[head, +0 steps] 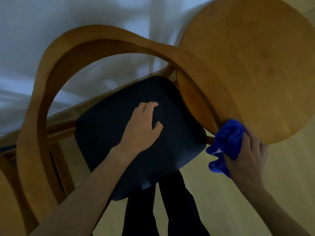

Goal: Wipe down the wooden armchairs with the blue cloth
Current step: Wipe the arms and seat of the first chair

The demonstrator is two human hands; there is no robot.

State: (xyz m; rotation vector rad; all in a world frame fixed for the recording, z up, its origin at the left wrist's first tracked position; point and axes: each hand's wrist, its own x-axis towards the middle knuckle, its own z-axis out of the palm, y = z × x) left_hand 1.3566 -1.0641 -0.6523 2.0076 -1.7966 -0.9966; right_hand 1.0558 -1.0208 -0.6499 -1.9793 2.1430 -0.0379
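While the right hand [247, 155] grips one bunched blue cloth [225, 147], fingers curled round it, the cloth sits pressed at the right arm end of the wooden armchair [42, 92], just where the curved rail meets the edge of one round wooden table [252, 65]. Cloth touches the rail; whether it also touches the table rim, cannot tell.

One armchair is fully in view, seen from above: one continuous bent rail forming back and arms, one dark seat cushion [105, 133] inside the loop. Left of this chair, at the frame's lower left edge, a second curved wooden piece [8, 193] shows; only part visible, cannot tell what it belongs to.

Left hand [141, 128] rests on the cushion, near its middle, palm down, fingers loosely bent with tips on the fabric, holding nothing. Two bare forearms reach in from the bottom of the view.

Behind the chair, pale sheer curtain [68, 23] hangs, blurred. Below the cushion's front edge, two dark trouser legs [170, 210] stand on light wood floor [255, 193]. Table lies right of the chair, overlapping its right arm.
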